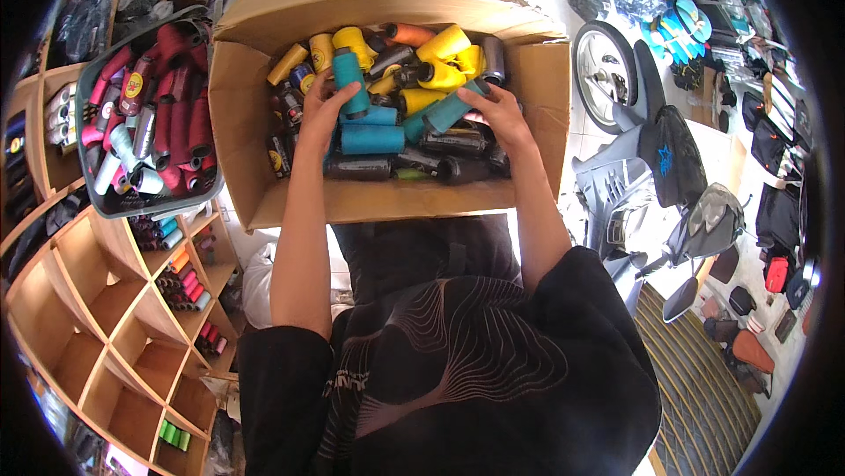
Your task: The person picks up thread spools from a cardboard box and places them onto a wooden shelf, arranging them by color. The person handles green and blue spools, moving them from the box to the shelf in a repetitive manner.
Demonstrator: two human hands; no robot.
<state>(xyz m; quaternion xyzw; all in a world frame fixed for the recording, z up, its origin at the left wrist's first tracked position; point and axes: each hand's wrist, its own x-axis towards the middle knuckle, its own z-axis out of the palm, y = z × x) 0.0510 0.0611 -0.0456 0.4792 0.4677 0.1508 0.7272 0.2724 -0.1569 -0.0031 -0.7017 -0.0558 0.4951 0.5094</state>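
Teal thread cones (372, 138) lie in the middle of the open cardboard box (238, 97) in front of you, among yellow, orange and black cones.

Your left hand (319, 115) closes around one upright teal cone (349, 80) near the box's left wall; its long axis runs toward the far edge, narrow end away from you. Your right hand (502, 115) grips a second teal cone (451, 110) lying tilted, long axis running from the box centre up toward the far right corner. Both hands hold firm, fingers wrapped on the cones.

One teal cone lies flat between your hands, long axis left to right, parallel to the near wall. Black cones (458, 143) sit along the near edge. Yellow cones (444, 58) crowd the far side, with an orange cone (409, 34) at the far wall.

Left of the box, touching its left wall, a grey plastic tray (106, 203) holds red, maroon, white and grey spools, some with round yellow end labels. Wooden cubby shelving (97, 300) below it carries small rows of coloured spools. A grey scooter (634, 168) stands to the right, a blue star sticker on its dark seat.
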